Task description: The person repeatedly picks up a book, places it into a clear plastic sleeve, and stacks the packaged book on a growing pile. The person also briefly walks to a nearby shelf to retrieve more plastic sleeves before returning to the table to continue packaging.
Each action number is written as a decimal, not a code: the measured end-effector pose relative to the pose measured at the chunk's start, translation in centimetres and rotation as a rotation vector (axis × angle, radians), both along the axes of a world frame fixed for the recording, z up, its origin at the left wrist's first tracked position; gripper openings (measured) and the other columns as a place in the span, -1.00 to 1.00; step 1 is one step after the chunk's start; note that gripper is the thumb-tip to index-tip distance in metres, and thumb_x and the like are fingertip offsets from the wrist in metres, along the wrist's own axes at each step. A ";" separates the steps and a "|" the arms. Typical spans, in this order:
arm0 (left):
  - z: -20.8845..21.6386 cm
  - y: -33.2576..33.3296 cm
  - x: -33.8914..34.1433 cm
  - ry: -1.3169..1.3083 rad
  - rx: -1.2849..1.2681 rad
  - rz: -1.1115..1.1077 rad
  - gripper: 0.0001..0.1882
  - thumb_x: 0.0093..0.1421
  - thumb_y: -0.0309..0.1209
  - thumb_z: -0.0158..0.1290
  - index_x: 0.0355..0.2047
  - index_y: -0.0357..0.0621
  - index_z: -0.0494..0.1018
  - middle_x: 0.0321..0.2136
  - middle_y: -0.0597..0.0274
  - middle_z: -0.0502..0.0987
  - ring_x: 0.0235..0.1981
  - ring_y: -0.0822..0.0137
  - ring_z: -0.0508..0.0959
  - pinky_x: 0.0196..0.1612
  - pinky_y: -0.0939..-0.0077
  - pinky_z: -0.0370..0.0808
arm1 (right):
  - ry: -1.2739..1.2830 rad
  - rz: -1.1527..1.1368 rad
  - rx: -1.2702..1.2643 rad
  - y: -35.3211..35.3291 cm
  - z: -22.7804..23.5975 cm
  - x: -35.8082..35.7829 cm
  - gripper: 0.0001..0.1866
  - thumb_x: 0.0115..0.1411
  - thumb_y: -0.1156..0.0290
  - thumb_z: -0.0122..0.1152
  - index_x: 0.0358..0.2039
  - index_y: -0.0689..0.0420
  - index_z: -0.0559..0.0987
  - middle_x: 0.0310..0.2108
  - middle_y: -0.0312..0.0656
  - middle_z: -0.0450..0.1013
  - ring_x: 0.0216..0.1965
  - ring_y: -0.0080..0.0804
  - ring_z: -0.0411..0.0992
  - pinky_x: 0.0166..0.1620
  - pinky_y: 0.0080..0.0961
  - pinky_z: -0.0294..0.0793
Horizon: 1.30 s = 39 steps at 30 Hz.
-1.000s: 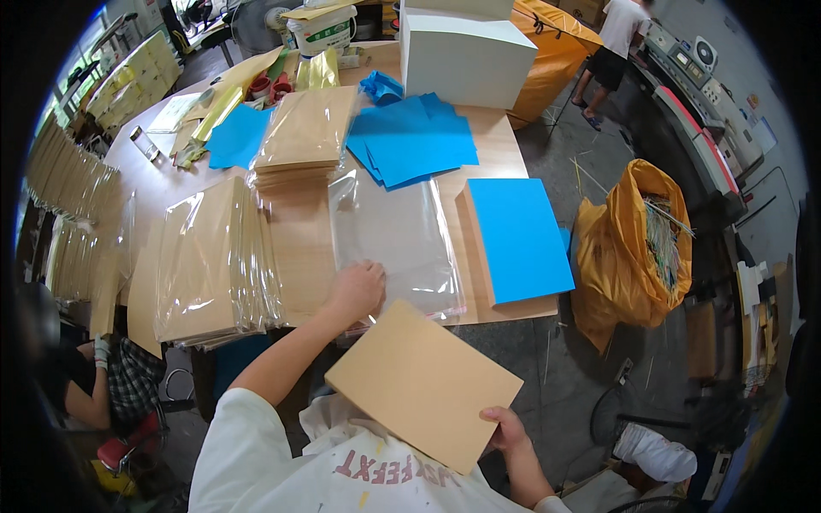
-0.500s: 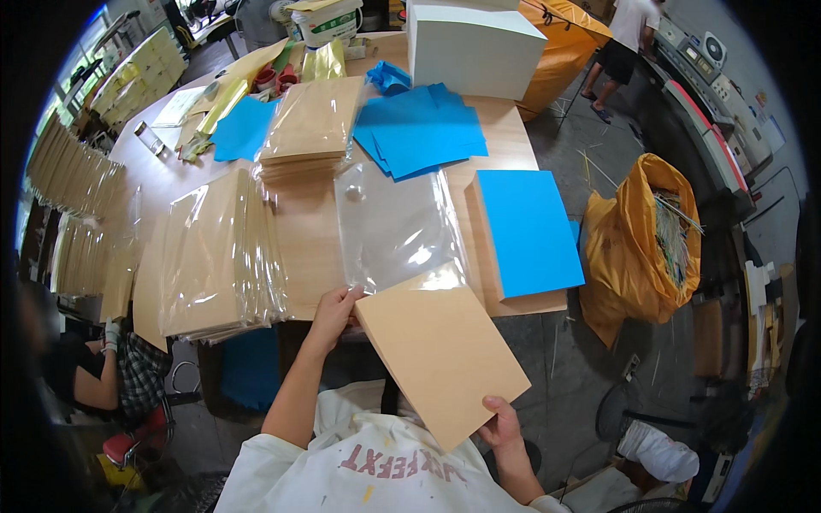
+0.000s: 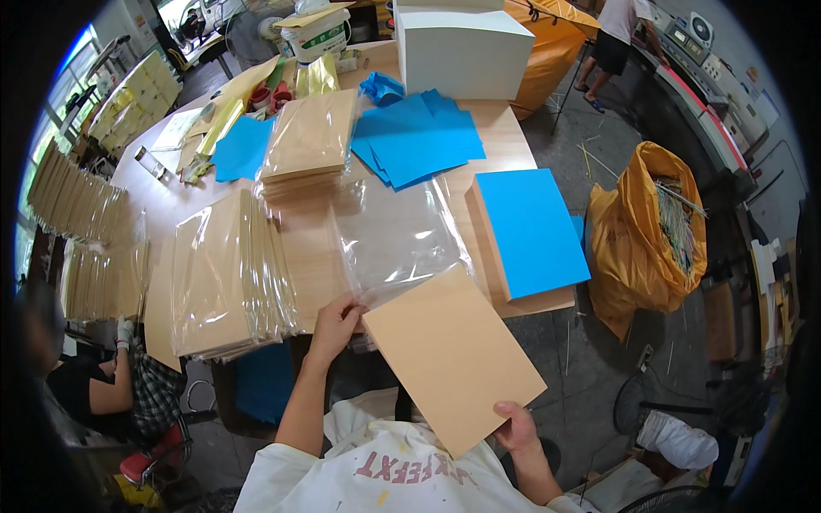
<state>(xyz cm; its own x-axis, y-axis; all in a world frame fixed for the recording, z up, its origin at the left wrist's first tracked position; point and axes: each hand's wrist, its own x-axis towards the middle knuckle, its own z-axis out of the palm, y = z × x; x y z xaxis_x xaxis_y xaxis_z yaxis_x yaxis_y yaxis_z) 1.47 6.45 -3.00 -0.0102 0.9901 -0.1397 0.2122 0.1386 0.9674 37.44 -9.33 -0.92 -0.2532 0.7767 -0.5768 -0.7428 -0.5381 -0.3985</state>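
A clear plastic bag (image 3: 398,231) lies flat on the table, its near edge reaching my left hand (image 3: 333,332). That hand is closed, thumb and fingers pinching the bag's near left corner. My right hand (image 3: 516,427) grips the lower right edge of a tan, rectangular kraft-paper pack (image 3: 453,359), thumb on top and fingers hidden underneath. Tilted in front of my body, the pack has its far corner over the bag's near edge. Whether that corner is inside the bag, I cannot tell.
Right of the bag sits a blue-topped stack (image 3: 534,231). Bagged tan packs (image 3: 227,274) are piled on the left, with another pile (image 3: 310,137) behind. Blue sheets (image 3: 419,137) and a white box (image 3: 462,56) lie farther back. An orange sack (image 3: 616,256) stands on the floor; a co-worker sits at left.
The pack has turned flatter to my view, and the shiny plastic over its far corner no longer shows. My left hand has pulled the bag's corner slightly nearer; the whole view has shifted a little.
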 end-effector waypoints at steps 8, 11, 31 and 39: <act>0.6 -1.2 1.6 -0.056 -0.124 0.096 -0.66 0.19 -0.55 0.06 -0.02 -0.36 0.38 -0.51 0.34 0.47 -0.51 0.58 0.44 -0.46 0.68 0.41 | -0.005 -0.005 -0.013 0.4 -1.6 0.3 -0.42 0.08 0.40 0.18 0.15 0.21 0.35 0.01 -0.10 0.45 0.03 -0.21 0.46 0.07 -0.24 0.50; 0.6 -1.5 1.9 -0.141 -0.172 0.002 -0.60 0.18 -0.53 0.06 0.03 -0.37 0.32 -0.55 0.37 0.44 -0.55 0.59 0.40 -0.49 0.71 0.35 | -0.017 -0.026 -0.003 0.5 -1.5 0.0 -0.44 0.09 0.40 0.18 0.13 0.20 0.36 0.01 -0.10 0.45 0.02 -0.22 0.46 0.06 -0.24 0.50; -1.9 -0.8 4.4 -0.188 -0.180 0.036 -0.84 0.18 -0.43 0.14 -0.37 -0.33 0.49 -0.50 0.33 0.51 -0.44 0.47 0.53 -0.41 0.53 0.46 | 0.214 -0.146 -0.061 2.6 -2.1 -3.6 -0.47 0.15 0.45 0.12 0.16 0.18 0.34 0.09 -0.11 0.41 0.12 -0.18 0.39 0.19 -0.18 0.40; -0.5 -1.5 5.4 -0.165 -0.064 0.236 -0.78 0.24 -0.54 0.08 -0.52 -0.20 0.30 -0.47 0.26 0.50 -0.42 0.52 0.50 -0.39 0.65 0.46 | 0.149 -0.176 -0.013 3.5 -0.8 -3.7 -0.48 0.15 0.41 0.15 0.15 0.12 0.37 0.07 -0.16 0.43 0.09 -0.21 0.42 0.14 -0.19 0.45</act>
<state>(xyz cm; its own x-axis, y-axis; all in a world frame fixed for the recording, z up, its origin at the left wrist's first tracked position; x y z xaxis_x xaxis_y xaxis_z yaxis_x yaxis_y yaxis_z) 6.91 4.94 -3.54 -0.2111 0.9522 -0.2207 0.0072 0.2273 0.9738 33.69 -5.79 -1.71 -0.1971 0.8093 -0.5534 -0.8758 -0.3991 -0.2716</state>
